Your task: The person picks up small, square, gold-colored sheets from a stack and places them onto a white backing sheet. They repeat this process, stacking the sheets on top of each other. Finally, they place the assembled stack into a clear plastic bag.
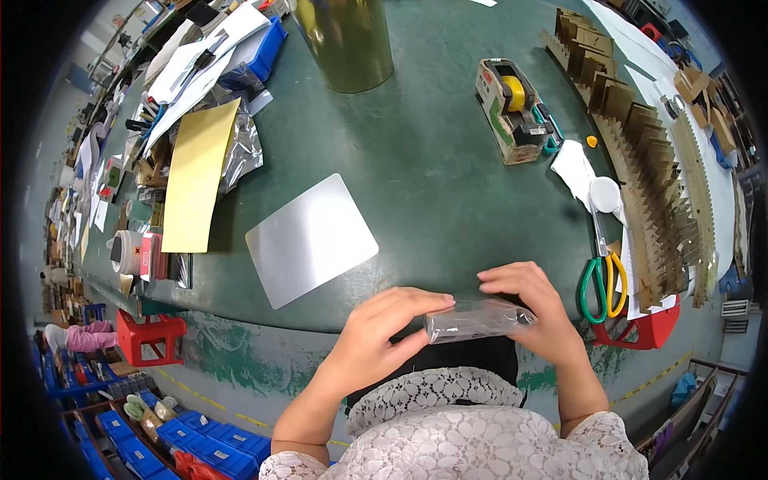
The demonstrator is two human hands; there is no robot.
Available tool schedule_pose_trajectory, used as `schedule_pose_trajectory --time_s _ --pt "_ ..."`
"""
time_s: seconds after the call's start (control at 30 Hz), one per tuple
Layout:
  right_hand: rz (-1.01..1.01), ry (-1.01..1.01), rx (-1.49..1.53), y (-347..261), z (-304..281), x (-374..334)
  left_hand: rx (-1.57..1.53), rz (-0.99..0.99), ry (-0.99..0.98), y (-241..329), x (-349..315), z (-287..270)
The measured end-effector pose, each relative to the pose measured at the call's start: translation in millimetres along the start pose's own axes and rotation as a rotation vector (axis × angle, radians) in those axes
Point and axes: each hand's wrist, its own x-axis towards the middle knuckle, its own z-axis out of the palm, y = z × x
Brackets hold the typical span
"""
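Observation:
At the table's near edge, a clear plastic film roll or sleeve (472,322) lies crosswise between my two hands. My left hand (382,330) has its left end between thumb and fingers. The opposite end rests in my right hand (540,308), against the palm and thumb side, while the fingers of that hand curve over above the plastic. Whether anything is inside the plastic cannot be made out. A smooth silver sheet with rounded corners (312,240) lies flat on the green table (432,184), beyond my left hand. Scissors with green and yellow handles (602,292) lie right of my right hand.
A tape dispenser (516,120) with yellow tape stands at the far right. Beyond it run slotted brown strips (640,152). A large gold-green cylinder (348,48) stands at the back. Yellow paper (196,176), a blue bin (268,48) and clutter occupy the left. Red stools (152,336) flank the table.

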Motion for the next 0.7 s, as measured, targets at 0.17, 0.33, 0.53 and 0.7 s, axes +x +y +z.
schedule_pose_trajectory --time_s 0.17,0.33,0.53,0.7 --pt "-0.081 -0.053 0.026 -12 -9 4 -0.022 0.002 0.017 -3 -4 3" --pt "-0.063 -0.022 0.050 -4 -3 -1 -0.034 -0.008 0.026 -2 -2 6" --pt "-0.026 -0.033 0.074 1 2 -3 -0.029 -0.005 -0.013 -16 -7 9" --pt "-0.004 -0.035 0.097 3 3 -4 -0.052 -0.017 -0.009 -17 -7 11"
